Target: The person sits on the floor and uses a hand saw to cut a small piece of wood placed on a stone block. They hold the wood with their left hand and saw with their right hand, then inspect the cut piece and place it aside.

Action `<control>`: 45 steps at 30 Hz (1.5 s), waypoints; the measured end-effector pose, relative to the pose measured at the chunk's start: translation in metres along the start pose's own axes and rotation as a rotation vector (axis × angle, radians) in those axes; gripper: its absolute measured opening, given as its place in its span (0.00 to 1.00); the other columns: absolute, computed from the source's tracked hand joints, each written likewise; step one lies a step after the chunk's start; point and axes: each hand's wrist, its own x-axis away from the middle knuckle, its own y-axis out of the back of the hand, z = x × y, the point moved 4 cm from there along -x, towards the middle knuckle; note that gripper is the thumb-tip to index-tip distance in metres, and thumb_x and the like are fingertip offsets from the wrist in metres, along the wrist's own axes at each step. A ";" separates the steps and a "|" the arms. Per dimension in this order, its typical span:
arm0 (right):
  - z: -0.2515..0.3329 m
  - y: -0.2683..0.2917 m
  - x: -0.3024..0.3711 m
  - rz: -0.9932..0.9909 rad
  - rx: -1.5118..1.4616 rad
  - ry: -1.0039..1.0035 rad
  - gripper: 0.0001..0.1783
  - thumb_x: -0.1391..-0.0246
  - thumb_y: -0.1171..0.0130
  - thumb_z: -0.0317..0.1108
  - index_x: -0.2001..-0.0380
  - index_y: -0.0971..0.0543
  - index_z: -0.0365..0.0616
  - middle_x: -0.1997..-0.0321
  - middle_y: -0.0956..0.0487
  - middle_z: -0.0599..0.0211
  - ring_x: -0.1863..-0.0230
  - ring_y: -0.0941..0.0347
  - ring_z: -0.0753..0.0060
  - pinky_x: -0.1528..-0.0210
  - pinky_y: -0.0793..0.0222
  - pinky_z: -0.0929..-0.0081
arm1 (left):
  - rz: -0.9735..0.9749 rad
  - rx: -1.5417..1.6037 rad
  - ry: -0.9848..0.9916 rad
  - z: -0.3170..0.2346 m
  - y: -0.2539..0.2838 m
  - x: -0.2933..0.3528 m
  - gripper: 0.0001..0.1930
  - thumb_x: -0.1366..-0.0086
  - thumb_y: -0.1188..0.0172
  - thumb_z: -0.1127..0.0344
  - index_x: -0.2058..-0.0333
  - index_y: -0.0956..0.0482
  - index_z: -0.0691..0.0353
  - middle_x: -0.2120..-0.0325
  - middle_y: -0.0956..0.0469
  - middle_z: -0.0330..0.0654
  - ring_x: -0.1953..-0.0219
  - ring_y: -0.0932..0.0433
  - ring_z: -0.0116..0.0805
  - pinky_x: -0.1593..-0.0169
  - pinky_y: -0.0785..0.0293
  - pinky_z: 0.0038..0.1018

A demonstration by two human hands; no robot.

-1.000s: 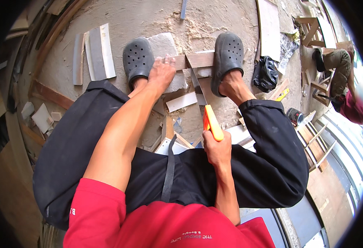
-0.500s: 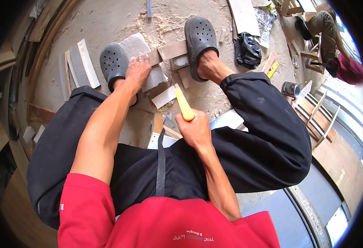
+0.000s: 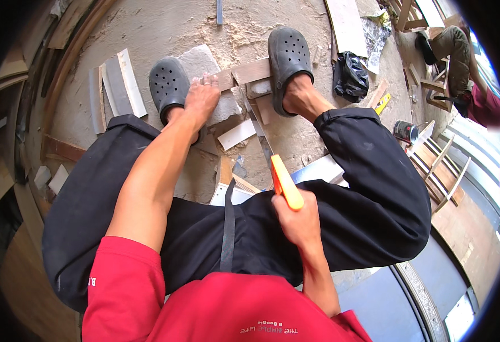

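A short wooden board (image 3: 254,70) lies across a pale stone block (image 3: 227,107) and a smaller block between my feet. My left hand (image 3: 202,96) grips its left part, fingertips over the far edge. The right end sits against or under my right dark clog (image 3: 289,52); which, I cannot tell. In my right hand (image 3: 298,219) is a handsaw (image 3: 286,183) by its yellow-orange handle. Its thin blade (image 3: 264,139) runs away from me to the near edge of the board, right of my left hand. A small white offcut (image 3: 237,134) is on the ground left of the blade.
Several wood strips (image 3: 119,85) lie at the left. Right of my feet are a black plastic bag (image 3: 351,77), a second yellow-handled tool (image 3: 382,104) and a can (image 3: 406,131). Another person (image 3: 460,62) sits at the far right. Sawdust covers the ground ahead.
My right hand has drawn the saw back toward me and to the right, so more blade shows below the board. My left hand keeps its hold. The whole view has shifted slightly.
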 end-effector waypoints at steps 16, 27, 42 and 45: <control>0.014 -0.023 -0.046 -0.009 0.094 -0.024 0.16 0.49 0.42 0.37 0.78 0.24 0.31 0.79 0.25 0.41 0.75 0.26 0.38 0.71 0.32 0.54 | -0.019 0.034 0.004 0.002 -0.006 -0.001 0.29 0.34 0.54 0.75 0.35 0.43 0.72 0.36 0.41 0.66 0.36 0.33 0.56 0.31 0.43 0.44; 0.033 -0.007 -0.015 0.023 0.139 -0.062 0.15 0.50 0.41 0.35 0.77 0.24 0.30 0.78 0.24 0.42 0.74 0.24 0.39 0.68 0.29 0.57 | 0.039 0.056 0.041 0.001 0.011 0.003 0.27 0.33 0.57 0.74 0.35 0.41 0.72 0.36 0.40 0.65 0.38 0.31 0.56 0.31 0.44 0.44; 0.017 -0.019 -0.042 0.018 0.102 -0.095 0.16 0.49 0.42 0.35 0.78 0.25 0.29 0.79 0.25 0.39 0.77 0.25 0.42 0.72 0.32 0.57 | -0.026 0.037 0.009 -0.002 0.014 0.000 0.26 0.32 0.57 0.73 0.36 0.39 0.73 0.37 0.37 0.64 0.37 0.32 0.54 0.32 0.42 0.46; 0.008 -0.033 -0.050 -0.032 0.123 -0.041 0.16 0.49 0.42 0.36 0.77 0.24 0.29 0.79 0.26 0.40 0.76 0.26 0.38 0.72 0.32 0.55 | 0.043 0.062 0.029 0.000 0.016 0.003 0.25 0.32 0.57 0.72 0.37 0.38 0.72 0.36 0.38 0.59 0.32 0.39 0.51 0.31 0.46 0.48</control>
